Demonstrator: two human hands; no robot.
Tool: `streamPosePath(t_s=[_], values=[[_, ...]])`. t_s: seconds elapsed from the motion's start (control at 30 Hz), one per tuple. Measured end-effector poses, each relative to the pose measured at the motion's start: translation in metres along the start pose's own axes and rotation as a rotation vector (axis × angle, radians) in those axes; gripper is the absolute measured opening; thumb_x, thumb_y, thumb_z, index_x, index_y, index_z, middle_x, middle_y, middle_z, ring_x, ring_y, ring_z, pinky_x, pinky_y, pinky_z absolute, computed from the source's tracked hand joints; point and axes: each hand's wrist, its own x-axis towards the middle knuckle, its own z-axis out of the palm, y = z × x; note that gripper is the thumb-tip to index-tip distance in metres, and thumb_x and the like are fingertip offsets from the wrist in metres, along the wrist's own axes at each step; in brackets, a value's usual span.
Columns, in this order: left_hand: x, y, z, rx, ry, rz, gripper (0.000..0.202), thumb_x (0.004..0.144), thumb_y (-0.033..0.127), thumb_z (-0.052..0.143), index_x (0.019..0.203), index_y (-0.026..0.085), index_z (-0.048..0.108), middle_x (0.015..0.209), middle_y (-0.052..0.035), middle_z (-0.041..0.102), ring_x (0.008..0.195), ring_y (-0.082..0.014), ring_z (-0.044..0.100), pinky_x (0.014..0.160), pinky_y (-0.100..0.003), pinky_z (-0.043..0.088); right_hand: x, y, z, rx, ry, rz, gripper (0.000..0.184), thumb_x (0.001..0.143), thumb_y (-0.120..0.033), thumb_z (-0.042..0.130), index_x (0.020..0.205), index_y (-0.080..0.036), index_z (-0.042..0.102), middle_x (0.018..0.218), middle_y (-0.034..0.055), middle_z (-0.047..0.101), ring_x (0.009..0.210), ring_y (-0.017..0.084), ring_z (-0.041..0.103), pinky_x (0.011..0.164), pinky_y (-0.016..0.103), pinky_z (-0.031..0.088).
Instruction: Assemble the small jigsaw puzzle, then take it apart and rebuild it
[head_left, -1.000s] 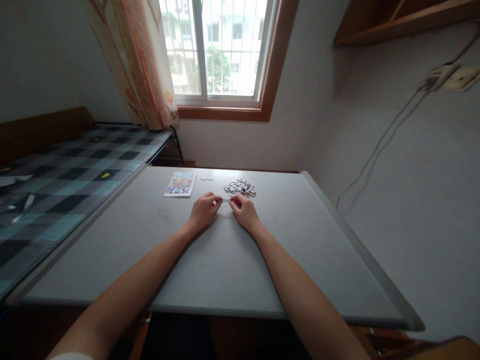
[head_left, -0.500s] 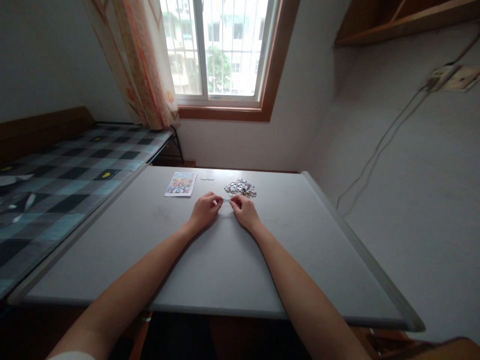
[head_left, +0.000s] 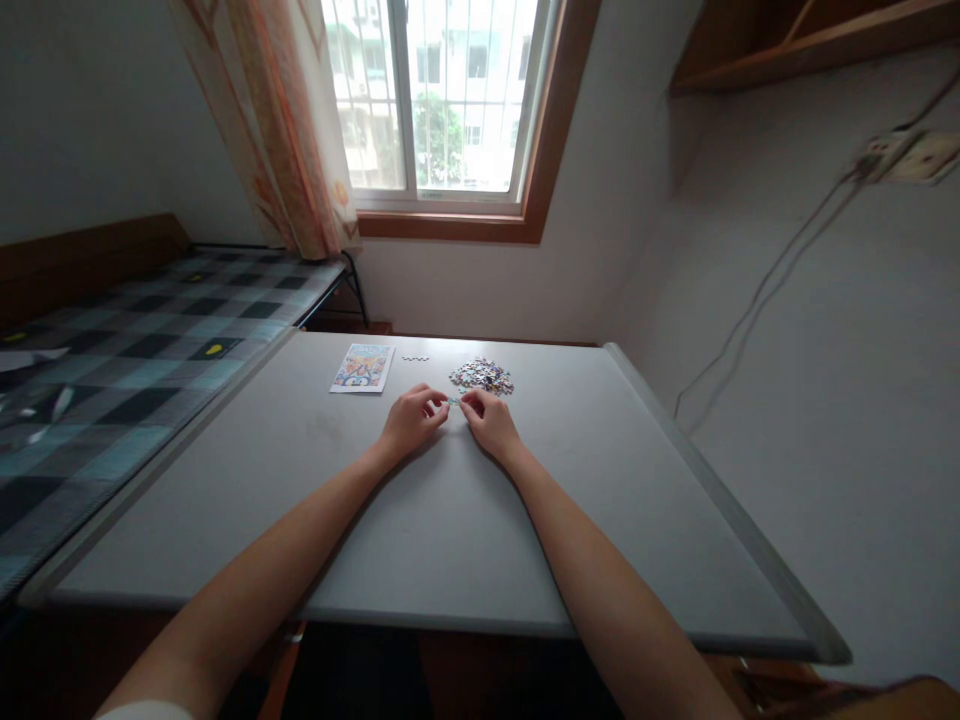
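Note:
Several small light-blue jigsaw puzzle pieces (head_left: 454, 401) sit between my two hands, low over the white table. My left hand (head_left: 414, 418) is at their left end, thumb and forefinger curled at the edge. From the other side my right hand (head_left: 489, 420) pinches the right end, its fingertips partly hiding the pieces. Just beyond my right hand lies a heap of loose jigsaw pieces (head_left: 481, 374) in mixed colours. A short joined strip of pieces (head_left: 415, 358) rests farther back, beside a colourful printed picture sheet (head_left: 363, 368).
The white table (head_left: 442, 530) has raised edges at left and right. To the left stands a bed (head_left: 165, 350) with a checked cover. A window (head_left: 442, 100) and an orange curtain (head_left: 277, 130) are behind. A cable (head_left: 750, 300) hangs along the right wall.
The thumb and forefinger of my left hand have parted slightly at the pieces. My right hand has stayed in almost the same place. The heap, strip and sheet have not moved.

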Motion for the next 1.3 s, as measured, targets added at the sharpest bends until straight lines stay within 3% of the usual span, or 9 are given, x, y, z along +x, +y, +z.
streamPosePath(t_s=[1.3], values=[[0.0001,-0.0051,0.0019,0.045,0.0,0.0,0.011,0.082,0.029,0.063,0.084,0.019,0.068,0.079,-0.0006,0.061,0.057,-0.0094,0.058,0.057,-0.021,0.047,0.0004,0.0011,0.0005,-0.004,-0.005,0.001,0.009,0.079,-0.024,0.054,0.079,-0.018,0.061,0.068,0.0004,0.062,0.062,0.013,0.056,0.063,0.025,0.041]])
